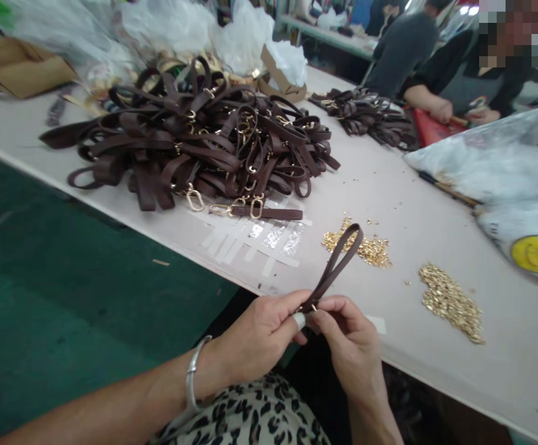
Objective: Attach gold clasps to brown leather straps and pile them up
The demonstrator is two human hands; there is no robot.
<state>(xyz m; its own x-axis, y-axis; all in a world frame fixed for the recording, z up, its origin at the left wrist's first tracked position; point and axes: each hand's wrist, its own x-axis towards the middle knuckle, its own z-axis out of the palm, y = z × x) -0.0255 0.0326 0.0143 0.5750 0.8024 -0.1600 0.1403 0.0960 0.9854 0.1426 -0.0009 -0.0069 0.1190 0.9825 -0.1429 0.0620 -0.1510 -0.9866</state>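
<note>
My left hand (pixel 262 337) and my right hand (pixel 350 343) meet at the near edge of the table (pixel 389 185). Both pinch the lower end of a dark brown leather strap loop (pixel 338 262), which rises up and to the right from my fingers. A white tape wraps my left thumb tip. A small gold fitting shows between the fingers at the strap's end. Two heaps of small gold metal parts lie just beyond: one (pixel 371 247) behind the loop, one (pixel 452 303) to the right.
A big pile of brown straps with gold clasps (pixel 195 136) covers the table's left middle; a smaller pile (pixel 366 114) lies farther back. Strips of clear tape (pixel 255 238) stick to the table. White plastic bags (pixel 505 167) sit right. Other people work at the far right.
</note>
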